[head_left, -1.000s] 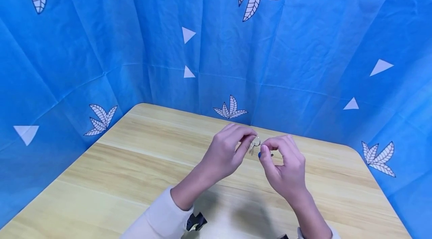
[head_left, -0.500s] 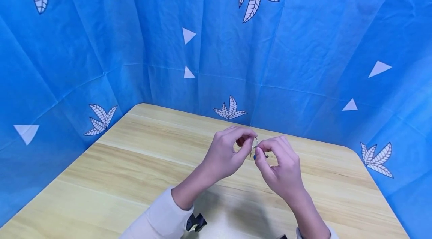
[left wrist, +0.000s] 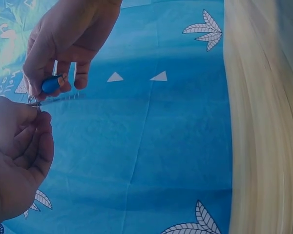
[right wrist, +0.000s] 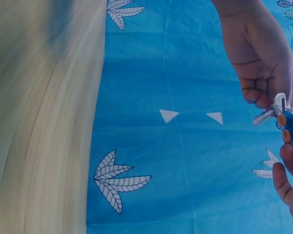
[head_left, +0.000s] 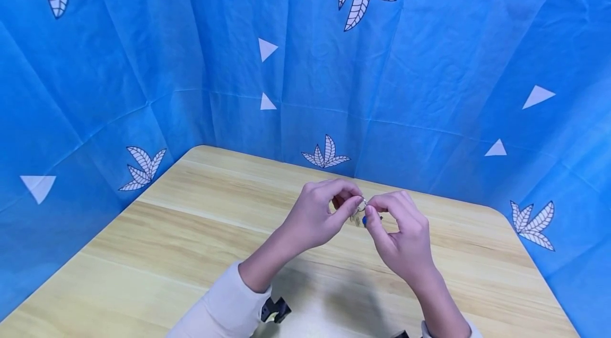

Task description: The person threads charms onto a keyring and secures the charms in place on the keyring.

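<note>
Above the table, in the head view, both hands meet at a small metal key ring [head_left: 362,204]. My left hand [head_left: 315,218] pinches its left side between thumb and fingertips. My right hand [head_left: 403,234] pinches its right side; whether it grips the ring itself or a fitting on it, I cannot tell. Metal keys [head_left: 355,219] hang below the left fingertips. Under the right fingertips dangles a blue charm [head_left: 365,221]; the right wrist view shows orange parts on this charm [right wrist: 289,124]. Fingers hide part of the ring in every view.
The light wood table [head_left: 191,242] lies beneath both hands. A blue curtain [head_left: 229,51] with white leaf and triangle prints stands along its back and sides. A black strap fitting [head_left: 276,310] sits by the left sleeve.
The right hand moved left toward the left hand, then slightly back right. The ring and charm turned between the fingers. The left hand stayed nearly in place.
</note>
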`<state>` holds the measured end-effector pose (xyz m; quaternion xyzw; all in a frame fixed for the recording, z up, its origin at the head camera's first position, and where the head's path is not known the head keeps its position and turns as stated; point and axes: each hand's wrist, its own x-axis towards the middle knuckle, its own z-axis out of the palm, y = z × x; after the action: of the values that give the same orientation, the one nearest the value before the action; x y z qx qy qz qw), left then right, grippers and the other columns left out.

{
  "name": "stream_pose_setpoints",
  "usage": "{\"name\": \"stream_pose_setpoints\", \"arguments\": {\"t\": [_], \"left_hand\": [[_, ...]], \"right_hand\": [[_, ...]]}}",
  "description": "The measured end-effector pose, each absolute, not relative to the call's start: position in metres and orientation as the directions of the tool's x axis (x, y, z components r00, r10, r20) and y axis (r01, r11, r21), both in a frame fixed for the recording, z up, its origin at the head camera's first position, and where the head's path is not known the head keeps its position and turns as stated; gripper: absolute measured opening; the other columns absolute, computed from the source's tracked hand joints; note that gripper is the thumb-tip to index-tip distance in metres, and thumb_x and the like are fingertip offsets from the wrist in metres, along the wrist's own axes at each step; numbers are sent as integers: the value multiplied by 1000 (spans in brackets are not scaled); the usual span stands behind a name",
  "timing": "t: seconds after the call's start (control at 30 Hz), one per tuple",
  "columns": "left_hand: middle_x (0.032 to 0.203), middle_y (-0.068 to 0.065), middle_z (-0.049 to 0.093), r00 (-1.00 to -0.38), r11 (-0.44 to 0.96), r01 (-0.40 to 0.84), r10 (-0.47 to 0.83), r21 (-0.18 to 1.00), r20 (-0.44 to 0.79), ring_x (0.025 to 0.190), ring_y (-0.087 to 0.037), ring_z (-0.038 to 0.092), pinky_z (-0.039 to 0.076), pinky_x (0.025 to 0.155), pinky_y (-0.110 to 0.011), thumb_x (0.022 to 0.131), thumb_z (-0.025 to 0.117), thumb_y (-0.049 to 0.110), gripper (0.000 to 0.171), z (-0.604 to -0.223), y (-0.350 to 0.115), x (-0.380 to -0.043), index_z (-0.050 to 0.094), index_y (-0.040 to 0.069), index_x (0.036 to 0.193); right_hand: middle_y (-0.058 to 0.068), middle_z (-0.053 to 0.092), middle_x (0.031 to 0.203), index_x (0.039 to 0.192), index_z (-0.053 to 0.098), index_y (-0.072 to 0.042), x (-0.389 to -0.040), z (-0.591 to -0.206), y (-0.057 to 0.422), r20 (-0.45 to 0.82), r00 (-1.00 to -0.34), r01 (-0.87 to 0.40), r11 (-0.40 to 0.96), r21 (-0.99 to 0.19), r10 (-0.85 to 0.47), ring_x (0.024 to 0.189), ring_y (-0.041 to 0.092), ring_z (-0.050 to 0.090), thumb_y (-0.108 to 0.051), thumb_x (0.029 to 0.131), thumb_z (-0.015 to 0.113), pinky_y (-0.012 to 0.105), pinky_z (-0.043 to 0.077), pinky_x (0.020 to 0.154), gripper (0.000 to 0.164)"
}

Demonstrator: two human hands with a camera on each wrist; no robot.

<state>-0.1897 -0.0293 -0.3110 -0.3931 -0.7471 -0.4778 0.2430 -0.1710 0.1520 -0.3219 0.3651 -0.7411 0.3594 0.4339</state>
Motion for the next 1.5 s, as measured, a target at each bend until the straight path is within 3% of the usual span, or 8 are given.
{"name": "stream_pose_setpoints", "arguments": {"t": [0.23, 0.53, 1.1, 1.5], "left_hand": [[75, 11, 61, -607, 269, 794, 310, 545, 731, 65, 3, 53, 47, 55, -17, 93, 59, 12, 7, -311, -29, -189, 66, 12, 92], [69, 10, 61, -603, 247, 798, 294, 550, 742, 59, 2, 53, 48, 54, -17, 90, 58, 7, 13, -310, -29, -190, 68, 12, 97], [69, 6, 61, -632, 248, 775, 296, 582, 716, 59, -1, 54, 50, 55, -17, 90, 61, 6, 4, -309, -28, -189, 64, 7, 92], [70, 9, 61, -710, 238, 704, 255, 669, 657, 58, -4, 53, 50, 53, -22, 90, 62, 9, 5, -309, -32, -191, 66, 9, 92]], "right_hand": [[0, 61, 83, 87, 65, -7, -169, -323, 151, 880, -407, -843, 474, -256, -247, 80, 16, 52, -8, 89, 59, 23, 40, 71, 6], [1, 63, 89, 92, 67, -6, -169, -321, 151, 883, -392, -840, 493, -228, -258, 83, 19, 52, -4, 87, 62, 24, 39, 73, 8], [1, 64, 88, 93, 67, -5, -167, -319, 149, 881, -402, -841, 481, -247, -251, 81, 17, 54, -1, 84, 64, 25, 39, 71, 10], [0, 63, 84, 90, 66, -6, -169, -321, 148, 872, -406, -853, 455, -255, -273, 79, 16, 54, 4, 81, 64, 25, 41, 73, 14]]}}
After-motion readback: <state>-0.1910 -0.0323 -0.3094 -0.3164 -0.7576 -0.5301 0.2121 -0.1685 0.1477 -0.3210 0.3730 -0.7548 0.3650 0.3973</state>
